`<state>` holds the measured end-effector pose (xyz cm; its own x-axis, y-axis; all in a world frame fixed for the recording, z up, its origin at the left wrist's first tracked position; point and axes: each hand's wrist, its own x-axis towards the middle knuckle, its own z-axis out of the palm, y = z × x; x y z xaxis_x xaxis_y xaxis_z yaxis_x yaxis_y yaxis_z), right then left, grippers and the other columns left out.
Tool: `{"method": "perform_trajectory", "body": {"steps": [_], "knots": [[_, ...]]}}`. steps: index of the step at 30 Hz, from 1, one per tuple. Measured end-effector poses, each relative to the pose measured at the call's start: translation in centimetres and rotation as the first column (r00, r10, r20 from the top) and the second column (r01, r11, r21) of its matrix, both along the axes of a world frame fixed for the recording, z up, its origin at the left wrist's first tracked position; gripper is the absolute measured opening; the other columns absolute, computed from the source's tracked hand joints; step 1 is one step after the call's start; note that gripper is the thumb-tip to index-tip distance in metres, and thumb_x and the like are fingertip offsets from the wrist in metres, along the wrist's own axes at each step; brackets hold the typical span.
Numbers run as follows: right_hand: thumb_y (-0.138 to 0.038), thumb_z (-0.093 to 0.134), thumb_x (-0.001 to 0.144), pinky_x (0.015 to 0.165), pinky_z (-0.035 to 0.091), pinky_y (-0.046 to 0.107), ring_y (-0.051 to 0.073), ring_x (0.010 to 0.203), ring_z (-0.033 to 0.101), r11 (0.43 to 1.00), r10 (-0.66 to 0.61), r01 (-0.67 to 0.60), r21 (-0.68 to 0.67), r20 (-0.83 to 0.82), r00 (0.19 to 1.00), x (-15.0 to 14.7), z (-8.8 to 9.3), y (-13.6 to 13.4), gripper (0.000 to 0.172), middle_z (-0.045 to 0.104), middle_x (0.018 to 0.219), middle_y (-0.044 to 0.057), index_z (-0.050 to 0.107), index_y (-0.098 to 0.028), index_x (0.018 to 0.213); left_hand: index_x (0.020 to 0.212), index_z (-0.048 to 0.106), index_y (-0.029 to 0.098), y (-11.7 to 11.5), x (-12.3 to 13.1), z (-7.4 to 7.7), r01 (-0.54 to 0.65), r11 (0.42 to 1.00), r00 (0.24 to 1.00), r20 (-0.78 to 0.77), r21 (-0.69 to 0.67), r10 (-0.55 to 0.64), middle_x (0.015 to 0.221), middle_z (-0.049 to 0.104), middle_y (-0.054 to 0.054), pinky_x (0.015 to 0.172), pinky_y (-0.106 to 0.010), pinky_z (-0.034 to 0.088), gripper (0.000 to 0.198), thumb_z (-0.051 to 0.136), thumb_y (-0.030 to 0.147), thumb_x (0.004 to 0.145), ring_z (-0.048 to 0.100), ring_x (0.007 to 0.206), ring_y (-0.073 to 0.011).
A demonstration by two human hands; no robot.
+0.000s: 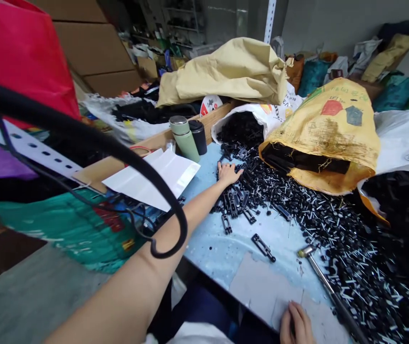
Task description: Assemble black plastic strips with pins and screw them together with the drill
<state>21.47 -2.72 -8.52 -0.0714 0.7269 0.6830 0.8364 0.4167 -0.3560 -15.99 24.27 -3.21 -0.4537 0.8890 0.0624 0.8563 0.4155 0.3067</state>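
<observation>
My left hand (229,174) reaches far forward, its fingers spread over a heap of black plastic parts (233,203). It touches the heap, and nothing shows gripped in it. At the bottom edge, my right hand (297,326) rests by a grey sheet (262,282), fingers curled together. A little dark shows between them, but what they hold, if anything, is unclear. One long black slotted part (263,247) lies alone on the blue tabletop (215,248). Beside the right hand is a hammer (321,274), its head toward the back.
Small black pieces and silver pins (351,239) cover the table's right side. A yellow sack (333,129) and a white sack (240,124) gape toward me. A green tumbler (185,138) stands beside white paper (157,177). A black cable-like loop (133,162) crosses the left foreground.
</observation>
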Motion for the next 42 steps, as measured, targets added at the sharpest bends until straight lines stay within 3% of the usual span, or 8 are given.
{"method": "perform_trajectory", "body": {"steps": [7, 16, 26, 29, 32, 34, 38, 42], "knots": [[-0.012, 0.056, 0.078, 0.066, 0.049, 0.021, 0.012, 0.069, 0.064, 0.986, 0.010, -0.039, 0.160, 0.178, 0.984, -0.9, 2.5, 0.4, 0.010, 0.067, 0.079, 0.004, 0.063, -0.016, 0.085, 0.115, 0.056, 0.015, -4.8, 1.6, 0.0, 0.212, 0.976, 0.977, -0.014, -0.052, -0.213, 0.122, 0.055, -0.016, 0.108, -0.046, 0.009, 0.042, 0.036, 0.040, 0.088, 0.043, 0.120, -0.0302], [-0.014, 0.047, 0.084, 0.061, 0.049, 0.018, 0.009, 0.068, 0.063, 0.993, 0.042, -0.057, 0.101, 0.145, 0.988, -1.5, 3.5, 0.6, 0.014, 0.066, 0.076, 0.004, 0.061, -0.015, 0.081, 0.098, 0.062, 0.015, -5.9, 2.4, 0.8, 0.248, 0.967, 0.969, 0.026, -0.066, -0.247, 0.103, 0.066, -0.012, 0.102, -0.049, 0.023, 0.024, 0.042, 0.016, 0.084, 0.057, 0.102, -0.0270], [-0.020, 0.044, 0.083, 0.056, 0.048, 0.019, 0.010, 0.066, 0.060, 0.985, 0.127, -0.129, -0.118, -0.024, 0.992, -1.6, 4.0, 1.0, 0.019, 0.065, 0.075, 0.004, 0.062, -0.017, 0.077, 0.107, 0.055, 0.012, -10.6, 5.3, 1.8, 0.328, 0.913, 0.943, -0.027, 0.245, -0.331, 0.108, 0.063, -0.014, 0.102, -0.044, 0.033, 0.032, 0.034, 0.008, 0.085, 0.056, 0.106, -0.0232], [-0.024, 0.044, 0.082, 0.054, 0.047, 0.020, 0.010, 0.063, 0.058, 0.942, 0.182, -0.218, -0.254, -0.157, 0.971, -2.9, 6.0, 4.1, 0.020, 0.064, 0.073, 0.004, 0.062, -0.017, 0.077, 0.101, 0.057, 0.014, -14.1, 8.6, 1.2, 0.594, 0.605, 0.778, -0.186, 0.530, -0.601, 0.107, 0.064, -0.011, 0.094, -0.041, 0.043, 0.030, 0.031, 0.010, 0.088, 0.056, 0.106, -0.0200], [-0.028, 0.049, 0.079, 0.056, 0.046, 0.021, 0.009, 0.060, 0.056, 0.857, 0.236, -0.324, -0.400, -0.253, 0.938, -5.8, 8.9, 9.4, 0.018, 0.064, 0.075, 0.004, 0.064, -0.017, 0.079, 0.092, 0.059, 0.016, -18.4, 12.3, -0.1, 0.842, 0.261, 0.463, -0.383, 0.473, -0.799, 0.098, 0.067, -0.009, 0.089, -0.037, 0.048, 0.025, 0.035, 0.013, 0.089, 0.061, 0.098, -0.0176], [-0.027, 0.055, 0.075, 0.058, 0.046, 0.020, 0.009, 0.063, 0.056, 0.780, 0.269, -0.397, -0.484, -0.314, 0.911, -8.6, 10.9, 13.5, 0.014, 0.065, 0.077, 0.003, 0.063, -0.017, 0.076, 0.093, 0.059, 0.015, -21.1, 13.8, -1.1, 0.882, 0.249, 0.414, -0.406, 0.399, -0.815, 0.102, 0.067, -0.010, 0.091, -0.039, 0.047, 0.021, 0.039, 0.012, 0.089, 0.058, 0.105, -0.0192], [-0.025, 0.062, 0.073, 0.052, 0.042, 0.016, 0.005, 0.055, 0.051, 0.564, 0.117, -0.454, -0.690, -0.478, 0.871, -14.9, 14.4, 21.5, 0.011, 0.060, 0.066, -0.001, 0.061, -0.015, 0.074, 0.118, 0.050, 0.009, -25.4, 14.0, -2.9, 0.802, 0.449, 0.574, -0.301, 0.394, -0.762, 0.122, 0.056, -0.017, 0.097, -0.050, 0.041, 0.041, 0.055, 0.030, 0.083, 0.042, 0.125, -0.0297], [-0.036, 0.062, 0.076, 0.047, 0.041, 0.015, 0.004, 0.049, 0.048, 0.558, -0.030, -0.428, -0.712, -0.532, 0.846, -20.6, 16.5, 28.6, 0.024, 0.056, 0.062, -0.001, 0.058, -0.012, 0.081, 0.124, 0.045, 0.006, -27.6, 13.0, -4.1, 0.696, 0.480, 0.683, -0.284, 0.535, -0.673, 0.124, 0.054, -0.019, 0.094, -0.046, 0.045, 0.047, 0.048, 0.034, 0.086, 0.033, 0.131, -0.0304]]}}
